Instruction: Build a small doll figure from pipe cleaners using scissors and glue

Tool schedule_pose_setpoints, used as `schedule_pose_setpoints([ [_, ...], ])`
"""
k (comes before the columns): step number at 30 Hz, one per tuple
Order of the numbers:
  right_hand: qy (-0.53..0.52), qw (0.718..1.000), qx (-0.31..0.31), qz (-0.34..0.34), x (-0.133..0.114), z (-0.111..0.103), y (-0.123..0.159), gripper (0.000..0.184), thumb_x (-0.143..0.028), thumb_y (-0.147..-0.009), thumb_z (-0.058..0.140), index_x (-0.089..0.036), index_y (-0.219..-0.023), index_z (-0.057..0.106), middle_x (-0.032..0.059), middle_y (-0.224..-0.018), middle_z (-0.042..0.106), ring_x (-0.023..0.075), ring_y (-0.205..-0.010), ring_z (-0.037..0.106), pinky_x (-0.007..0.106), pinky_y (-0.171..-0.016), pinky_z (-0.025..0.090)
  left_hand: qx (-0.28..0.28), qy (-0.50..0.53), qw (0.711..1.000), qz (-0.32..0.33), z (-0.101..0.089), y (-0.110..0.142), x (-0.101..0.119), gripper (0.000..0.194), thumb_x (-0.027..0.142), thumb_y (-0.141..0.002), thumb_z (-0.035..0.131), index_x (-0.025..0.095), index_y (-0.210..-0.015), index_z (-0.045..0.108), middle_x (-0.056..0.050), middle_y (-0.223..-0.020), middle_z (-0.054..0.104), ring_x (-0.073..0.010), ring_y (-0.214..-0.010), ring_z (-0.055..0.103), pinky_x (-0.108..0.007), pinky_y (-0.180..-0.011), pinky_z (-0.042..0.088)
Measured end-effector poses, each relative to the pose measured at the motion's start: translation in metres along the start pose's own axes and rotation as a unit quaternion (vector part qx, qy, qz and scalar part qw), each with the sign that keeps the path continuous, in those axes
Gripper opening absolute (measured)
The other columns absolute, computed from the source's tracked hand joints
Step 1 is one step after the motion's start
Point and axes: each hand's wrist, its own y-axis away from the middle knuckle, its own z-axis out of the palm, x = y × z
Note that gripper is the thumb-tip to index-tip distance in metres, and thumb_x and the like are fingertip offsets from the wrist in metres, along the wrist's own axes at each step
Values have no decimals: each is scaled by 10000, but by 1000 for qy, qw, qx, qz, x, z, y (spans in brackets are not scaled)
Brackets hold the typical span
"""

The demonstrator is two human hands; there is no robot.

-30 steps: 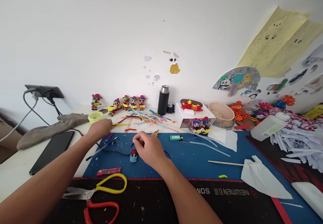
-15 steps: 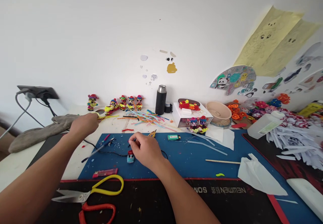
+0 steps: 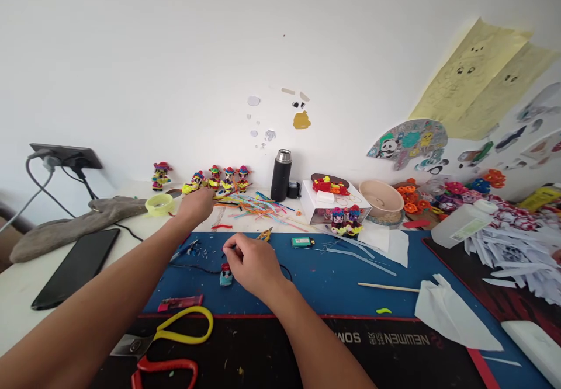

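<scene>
My left hand (image 3: pixel 196 205) reaches far forward to the heap of coloured pipe cleaners (image 3: pixel 254 204); its curled fingertips touch the heap's left end, and I cannot make out what they hold. My right hand (image 3: pixel 252 262) rests on the blue mat (image 3: pixel 333 272), fingers pinched on a thin dark wire (image 3: pixel 197 267) that trails left. A small blue and red figure (image 3: pixel 226 274) lies just left of that hand. A row of small colourful figures (image 3: pixel 219 179) stands by the wall beyond my left hand.
A yellow tape roll (image 3: pixel 159 204), a grey cloth (image 3: pixel 65 225) and a black phone (image 3: pixel 74 266) lie at the left. Yellow scissors (image 3: pixel 175 333) and red scissors (image 3: pixel 164 371) lie near me. A black flask (image 3: pixel 281 174), white box (image 3: pixel 333 202), bowl (image 3: pixel 381 197) and paper strips (image 3: pixel 517 249) lie right.
My left hand has swung right from the yellow tape roll to the pipe cleaner heap. My right hand has stayed in place, pinched on the wire.
</scene>
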Motion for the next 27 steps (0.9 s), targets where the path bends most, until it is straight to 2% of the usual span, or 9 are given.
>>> schedule_pose_setpoints([
  [2, 5, 1000, -2, -4, 1, 0, 0, 106, -248, -1001, 602, -267, -1025, 704, -31, -755, 744, 177, -723, 707, 267, -639, 384, -3, 11, 1000, 2, 5, -3, 3, 350, 296, -943, 482, 169, -1119, 756, -198, -1172, 780, -360, -1087, 725, -381, -856, 526],
  [4, 5, 1000, 0, -9, 1, 0, -1, 111, -256, -1009, 594, -264, -1031, 703, -29, -750, 740, 177, -716, 701, 269, -637, 381, -6, 21, 1000, 5, 9, -4, 1, 379, 290, -919, 506, 174, -1192, 742, -185, -1244, 768, -347, -1131, 714, -373, -891, 526],
  [8, -3, 1000, 7, -16, 2, 0, -1, 106, -251, -1006, 599, -259, -1027, 703, -27, -753, 739, 172, -717, 699, 264, -648, 386, -10, 33, 999, 17, 7, 6, -13, 501, 391, -911, 523, 183, -1346, 658, -165, -1411, 692, -331, -1242, 663, -350, -926, 516],
  [13, -3, 1000, 8, -15, 1, 0, 0, 115, -263, -1014, 591, -261, -1026, 705, -21, -756, 742, 173, -726, 708, 258, -648, 389, -47, 41, 998, 20, -5, 33, -44, 383, 475, -845, 547, 224, -1030, 768, -120, -1087, 813, -319, -978, 736, -340, -761, 516],
  [17, 8, 1000, 1, -14, 2, 1, 0, 109, -262, -1017, 592, -258, -1026, 701, -19, -753, 745, 172, -715, 708, 263, -641, 389, -78, 39, 996, 4, -12, 54, -62, 253, 475, -759, 614, 257, -772, 742, -102, -886, 817, -312, -824, 731, -339, -656, 476],
  [22, 7, 1000, 3, -19, 3, 3, 0, 100, -253, -1021, 601, -251, -1011, 700, -22, -725, 734, 168, -678, 696, 261, -625, 375, -115, 40, 993, -10, -5, 68, -65, 215, 471, -709, 673, 263, -658, 682, -94, -760, 788, -322, -759, 727, -340, -608, 444],
  [27, 10, 1000, 2, -17, 2, 3, 0, 98, -251, -1019, 602, -252, -1005, 700, -24, -711, 727, 167, -663, 690, 261, -617, 353, -118, 34, 992, 6, -2, 68, -60, 201, 413, -756, 606, 253, -644, 652, -102, -750, 773, -321, -753, 716, -349, -622, 444],
])
